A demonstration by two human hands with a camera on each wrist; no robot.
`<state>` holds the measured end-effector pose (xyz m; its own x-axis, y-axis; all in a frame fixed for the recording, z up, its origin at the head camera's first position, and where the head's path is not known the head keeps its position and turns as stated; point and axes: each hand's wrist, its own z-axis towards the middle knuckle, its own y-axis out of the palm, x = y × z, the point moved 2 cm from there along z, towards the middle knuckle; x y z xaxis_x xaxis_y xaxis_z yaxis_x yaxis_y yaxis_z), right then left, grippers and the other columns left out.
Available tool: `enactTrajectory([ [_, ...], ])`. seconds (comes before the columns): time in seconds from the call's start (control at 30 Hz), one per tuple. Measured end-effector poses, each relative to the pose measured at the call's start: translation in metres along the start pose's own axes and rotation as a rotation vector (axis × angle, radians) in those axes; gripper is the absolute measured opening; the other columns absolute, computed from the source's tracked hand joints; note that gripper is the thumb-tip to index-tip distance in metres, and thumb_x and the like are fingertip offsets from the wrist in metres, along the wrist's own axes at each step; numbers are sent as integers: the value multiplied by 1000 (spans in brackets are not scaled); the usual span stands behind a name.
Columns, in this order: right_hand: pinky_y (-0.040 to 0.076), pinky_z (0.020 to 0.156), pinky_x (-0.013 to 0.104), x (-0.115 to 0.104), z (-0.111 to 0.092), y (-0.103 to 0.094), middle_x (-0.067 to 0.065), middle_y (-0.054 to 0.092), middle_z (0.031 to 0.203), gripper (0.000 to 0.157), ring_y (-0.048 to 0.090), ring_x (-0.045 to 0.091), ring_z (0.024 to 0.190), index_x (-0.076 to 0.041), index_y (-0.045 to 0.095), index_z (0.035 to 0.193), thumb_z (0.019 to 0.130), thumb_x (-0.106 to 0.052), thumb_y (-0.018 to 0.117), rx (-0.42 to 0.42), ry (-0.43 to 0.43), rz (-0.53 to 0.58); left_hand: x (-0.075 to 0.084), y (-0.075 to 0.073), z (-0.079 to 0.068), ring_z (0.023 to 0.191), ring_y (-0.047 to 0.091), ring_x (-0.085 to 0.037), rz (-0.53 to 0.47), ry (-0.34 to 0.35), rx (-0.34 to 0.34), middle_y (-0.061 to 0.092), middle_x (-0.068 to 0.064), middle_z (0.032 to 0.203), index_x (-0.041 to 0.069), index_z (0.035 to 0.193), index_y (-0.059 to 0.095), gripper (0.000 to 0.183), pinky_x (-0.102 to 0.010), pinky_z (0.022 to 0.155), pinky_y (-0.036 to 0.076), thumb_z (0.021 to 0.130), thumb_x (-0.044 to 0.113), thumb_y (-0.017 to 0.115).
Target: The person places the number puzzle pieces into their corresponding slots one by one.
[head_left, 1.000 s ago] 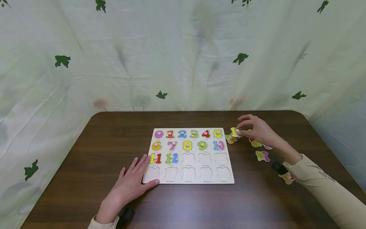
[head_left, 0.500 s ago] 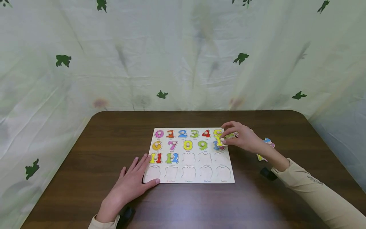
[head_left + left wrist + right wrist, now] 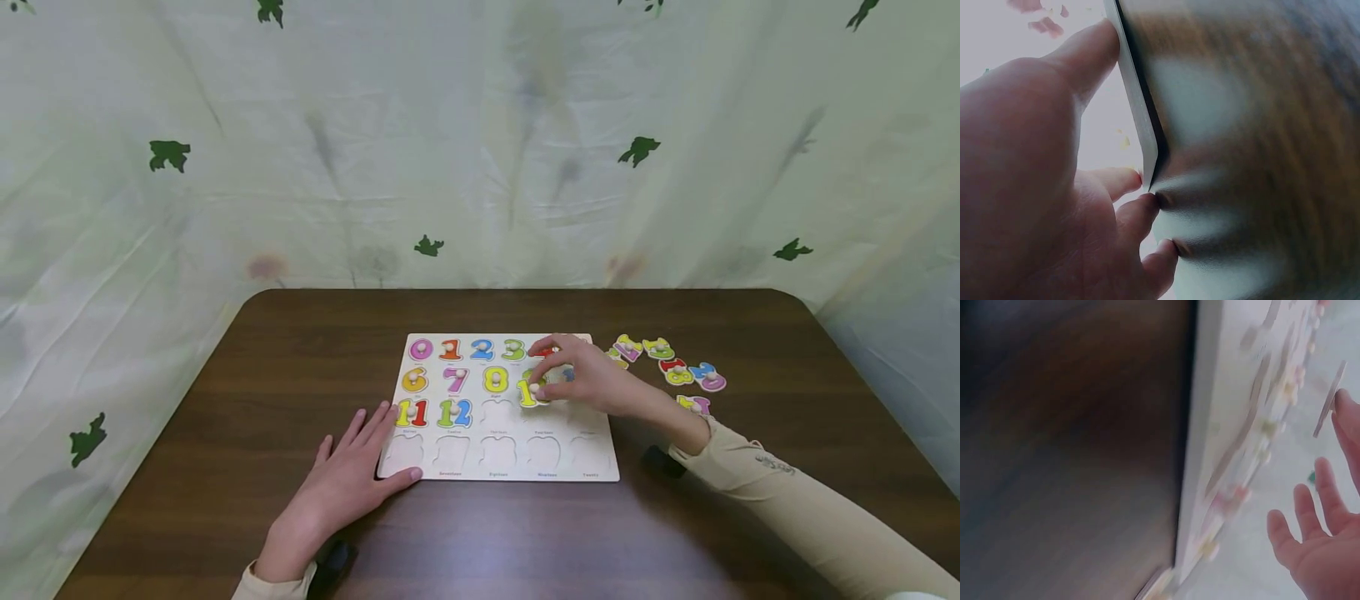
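A white number puzzle board (image 3: pixel 476 454) lies on the table, with knobbed number pieces such as the yellow 8 (image 3: pixel 495 380) seated in its upper rows. My left hand (image 3: pixel 337 492) rests at its lower left corner, fingers fairly straight along the edge; the left wrist view shows the thumb (image 3: pixel 1088 59) against the board's edge. Over the board's right half, my right hand (image 3: pixel 596 379) pinches a puzzle piece (image 3: pixel 528 395) by its knob. A yellow 1 shows on it; the fingers hide the rest. Seen edge-on in the right wrist view, this piece (image 3: pixel 1330 400) is above the board.
Right of the board lie several loose number pieces, among them a red and yellow one (image 3: pixel 677 372), a blue and purple one (image 3: pixel 708 377) and a yellow and pink one (image 3: pixel 693 404). Behind the brown table (image 3: pixel 330 317) hangs a pale curtain (image 3: pixel 480 167) with green leaf shapes.
My right hand has carried the pinched piece left, from the loose pieces to above the board's right half. The left hand has stayed at the corner.
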<state>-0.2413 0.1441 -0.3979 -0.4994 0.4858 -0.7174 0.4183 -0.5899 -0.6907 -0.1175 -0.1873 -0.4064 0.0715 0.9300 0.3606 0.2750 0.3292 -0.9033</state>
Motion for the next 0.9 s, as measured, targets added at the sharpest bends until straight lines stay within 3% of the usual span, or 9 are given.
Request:
enactTrajectory([
  [0.23, 38, 100, 43, -13, 15, 18, -1, 56, 129, 12, 45, 23, 122, -30, 77, 91, 82, -25, 83, -77, -28, -51, 0, 1, 0, 147, 13, -41, 2, -1, 4, 19, -10, 162, 14, 157, 25, 99, -74, 105, 10, 83, 68, 62],
  [0.5, 35, 104, 45, -19, 28, 30, 2, 59, 127, 13, 46, 25, 124, -24, 79, 92, 80, -23, 83, -126, -114, -115, 0, 1, 0, 147, 13, -41, 7, -2, 3, 19, -10, 162, 14, 157, 25, 99, -75, 104, 10, 83, 68, 62],
  [0.9, 36, 104, 42, -18, 37, 41, 1, 59, 126, 12, 43, 25, 125, -22, 79, 89, 79, -23, 85, -161, -113, -170, 1, 1, 1, 147, 13, -41, 6, -7, -4, 20, -10, 162, 13, 157, 25, 100, -75, 105, 9, 83, 68, 62],
])
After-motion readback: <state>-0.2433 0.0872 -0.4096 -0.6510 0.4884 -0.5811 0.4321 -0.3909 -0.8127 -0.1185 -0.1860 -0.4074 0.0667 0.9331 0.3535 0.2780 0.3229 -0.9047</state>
